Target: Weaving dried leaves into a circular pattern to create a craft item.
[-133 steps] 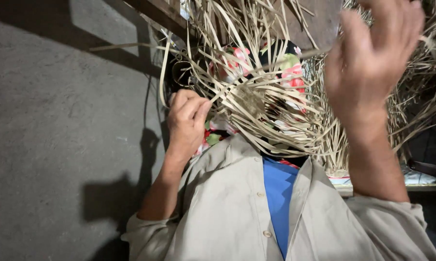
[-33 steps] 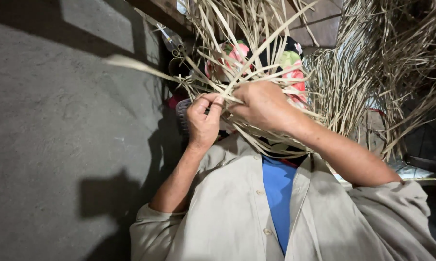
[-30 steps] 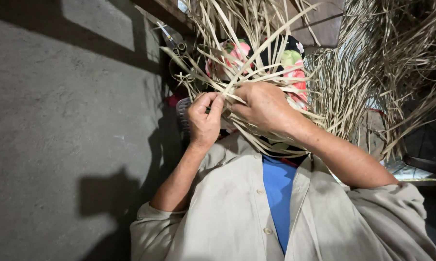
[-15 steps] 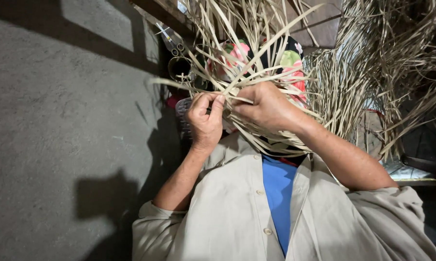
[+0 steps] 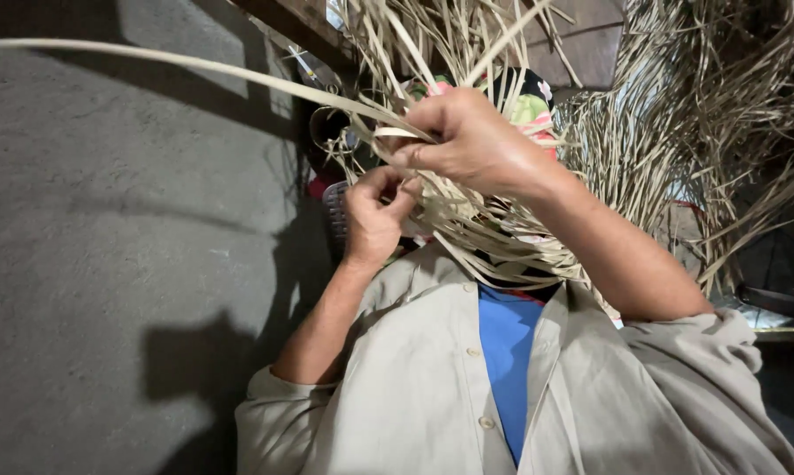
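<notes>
A half-woven piece of pale dried leaf strips [image 5: 480,220] rests on my lap, loose ends sticking out all round. My left hand [image 5: 372,215] pinches the strips at the piece's left edge. Above it, my right hand [image 5: 472,141] grips one long strip [image 5: 177,63] that runs far out to the left across the grey floor. Under the weave lies a flowered cloth [image 5: 527,110] in pink, green and black.
A large heap of loose dried strips [image 5: 705,114] fills the right side. Grey concrete floor [image 5: 106,264] lies to the left. A dark wooden beam [image 5: 291,26] and a round can [image 5: 326,123] sit near the top. I wear a beige shirt [image 5: 414,387] over blue.
My right hand has risen from the weave and drawn one long strip out, which now sweeps far to the left. My left hand stays pinched at the edge.
</notes>
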